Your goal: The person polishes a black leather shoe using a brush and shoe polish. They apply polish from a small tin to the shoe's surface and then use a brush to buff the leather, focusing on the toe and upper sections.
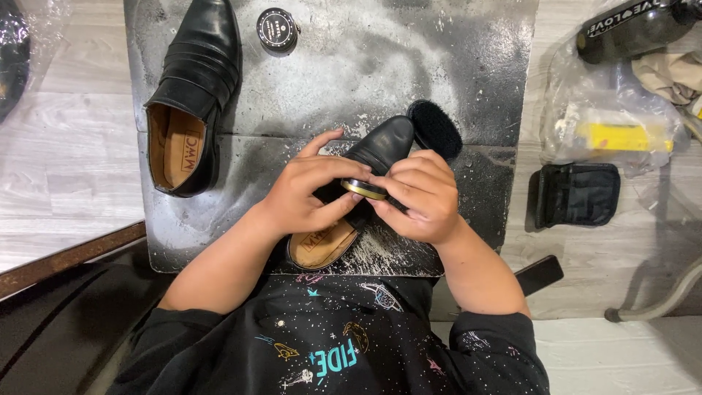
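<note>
Item, as I see it from the head view: small round polish tin (pixel 363 189) with a gold rim, pinched between my left hand (pixel 307 194) and right hand (pixel 423 196), fingers curled around its edge, just above a black shoe (pixel 380 146) on the scuffed grey mat (pixel 351 73). Also listed: second black shoe (pixel 191 95) at the mat's left, tin lid (pixel 277 29) at its top, brush (pixel 435 128) touching the near shoe's toe.

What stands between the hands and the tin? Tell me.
Nothing visible does. The left hand and right hand both already grip the small round tin between their fingertips, above the black shoe lying on the mat. The brush lies behind the shoe's toe, clear of both hands.
</note>
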